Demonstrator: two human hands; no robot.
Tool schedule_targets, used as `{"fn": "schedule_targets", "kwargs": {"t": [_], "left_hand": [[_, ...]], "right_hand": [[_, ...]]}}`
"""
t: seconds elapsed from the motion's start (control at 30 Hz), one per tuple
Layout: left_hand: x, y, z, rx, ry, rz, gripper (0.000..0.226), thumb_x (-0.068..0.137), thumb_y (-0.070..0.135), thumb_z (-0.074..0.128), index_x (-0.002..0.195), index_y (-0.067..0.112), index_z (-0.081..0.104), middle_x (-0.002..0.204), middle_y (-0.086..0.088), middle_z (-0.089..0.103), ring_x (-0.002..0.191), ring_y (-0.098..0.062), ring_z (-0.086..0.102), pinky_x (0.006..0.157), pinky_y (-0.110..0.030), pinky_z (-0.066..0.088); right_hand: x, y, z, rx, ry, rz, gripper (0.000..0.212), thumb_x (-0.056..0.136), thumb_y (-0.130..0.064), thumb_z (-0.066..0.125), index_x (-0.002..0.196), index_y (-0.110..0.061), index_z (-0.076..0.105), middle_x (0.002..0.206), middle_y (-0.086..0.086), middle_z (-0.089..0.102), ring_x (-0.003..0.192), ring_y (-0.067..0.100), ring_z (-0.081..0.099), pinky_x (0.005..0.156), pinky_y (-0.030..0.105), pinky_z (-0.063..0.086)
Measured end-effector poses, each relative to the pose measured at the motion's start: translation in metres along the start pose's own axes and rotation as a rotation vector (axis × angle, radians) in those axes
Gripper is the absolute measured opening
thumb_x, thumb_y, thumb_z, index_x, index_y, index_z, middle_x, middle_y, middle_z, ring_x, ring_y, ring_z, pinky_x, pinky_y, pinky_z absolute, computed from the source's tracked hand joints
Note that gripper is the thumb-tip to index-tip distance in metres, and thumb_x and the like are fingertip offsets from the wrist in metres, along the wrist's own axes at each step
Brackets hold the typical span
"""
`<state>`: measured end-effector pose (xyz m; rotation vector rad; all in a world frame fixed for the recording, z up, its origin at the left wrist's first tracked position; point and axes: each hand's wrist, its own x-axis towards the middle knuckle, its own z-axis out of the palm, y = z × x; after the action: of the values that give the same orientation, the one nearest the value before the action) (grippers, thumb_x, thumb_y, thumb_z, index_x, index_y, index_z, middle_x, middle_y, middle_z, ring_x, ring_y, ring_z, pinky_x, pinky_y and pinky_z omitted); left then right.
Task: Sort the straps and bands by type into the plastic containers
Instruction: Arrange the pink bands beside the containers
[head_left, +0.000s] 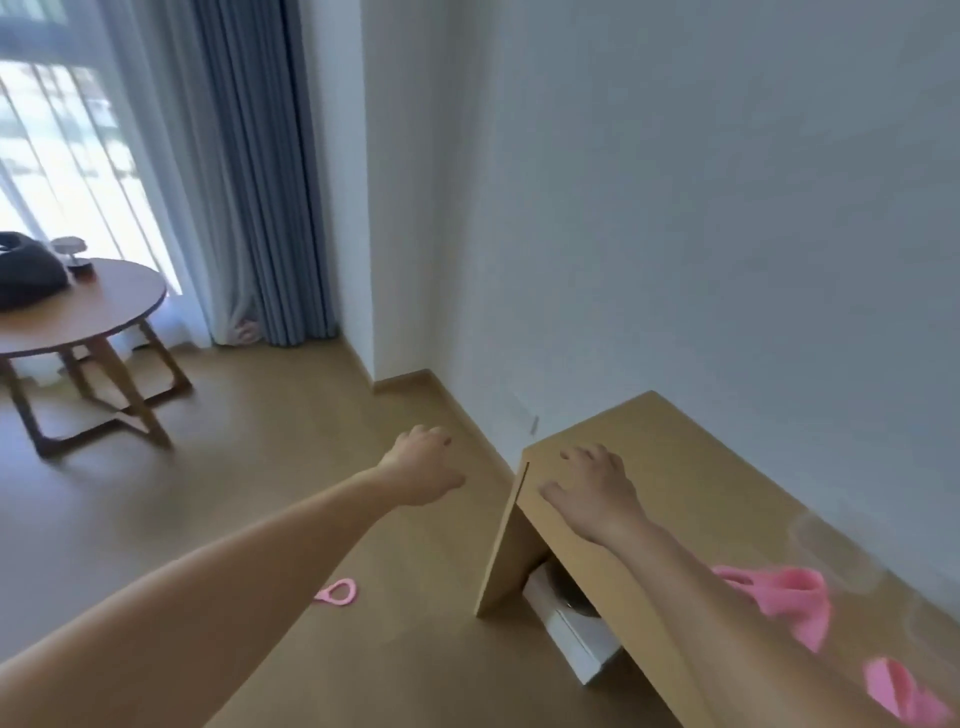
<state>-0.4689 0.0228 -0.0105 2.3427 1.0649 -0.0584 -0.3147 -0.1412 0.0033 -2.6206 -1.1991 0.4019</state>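
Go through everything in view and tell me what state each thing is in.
Left hand: raised over the floor, holding nothing.
Right hand: resting flat on the desk end.
Pink band: lying loose on the floor.
Pink straps: heaped on the desk.
Curtain: drawn aside from the window.

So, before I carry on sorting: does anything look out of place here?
Yes: one pink band lies on the floor, left of the desk, while the other pink straps sit on the desk top.
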Motion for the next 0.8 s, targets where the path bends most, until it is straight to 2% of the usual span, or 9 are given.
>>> {"fn": "schedule_targets", "kwargs": {"t": [0.23, 0.43, 0.63, 0.8], "left_hand": [[0.031, -0.11, -0.031, -0.061, 0.045, -0.26, 0.065, 0.086, 0.035, 0.065, 0.143, 0.014, 0.044, 0.143, -0.012, 0.042, 0.131, -0.029, 0.042, 0.106, -0.035, 0.039], [0.083, -0.18, -0.062, -0.099, 0.055, -0.463, 0.062, 0.088, 0.036, 0.065, 0.142, 0.012, 0.045, 0.144, -0.012, 0.044, 0.131, -0.029, 0.044, 0.106, -0.031, 0.038], [0.126, -0.246, -0.064, -0.176, 0.019, -0.609, 0.06, 0.089, 0.033, 0.065, 0.142, 0.012, 0.044, 0.146, -0.011, 0.043, 0.133, -0.026, 0.044, 0.106, -0.029, 0.037], [0.163, -0.318, -0.055, -0.283, -0.035, -0.672, 0.064, 0.088, 0.038, 0.066, 0.142, 0.013, 0.043, 0.145, -0.009, 0.043, 0.132, -0.024, 0.044, 0.107, -0.031, 0.037]], "right_hand": [[0.09, -0.098, 0.056, 0.033, -0.146, -0.238, 0.065, 0.094, -0.05, 0.048, 0.149, -0.018, 0.033, 0.153, 0.001, 0.028, 0.142, 0.022, 0.022, 0.113, 0.04, 0.032], [0.182, -0.16, 0.099, 0.037, -0.286, -0.337, 0.062, 0.095, -0.046, 0.052, 0.146, -0.014, 0.037, 0.151, 0.006, 0.031, 0.141, 0.025, 0.025, 0.115, 0.031, 0.022], [0.257, -0.215, 0.148, -0.028, -0.453, -0.388, 0.061, 0.094, -0.045, 0.052, 0.145, -0.014, 0.039, 0.148, 0.007, 0.035, 0.137, 0.027, 0.029, 0.113, 0.031, 0.024], [0.308, -0.262, 0.201, -0.113, -0.552, -0.388, 0.057, 0.093, -0.044, 0.053, 0.142, -0.018, 0.042, 0.147, 0.003, 0.037, 0.137, 0.023, 0.029, 0.111, 0.034, 0.031]]}}
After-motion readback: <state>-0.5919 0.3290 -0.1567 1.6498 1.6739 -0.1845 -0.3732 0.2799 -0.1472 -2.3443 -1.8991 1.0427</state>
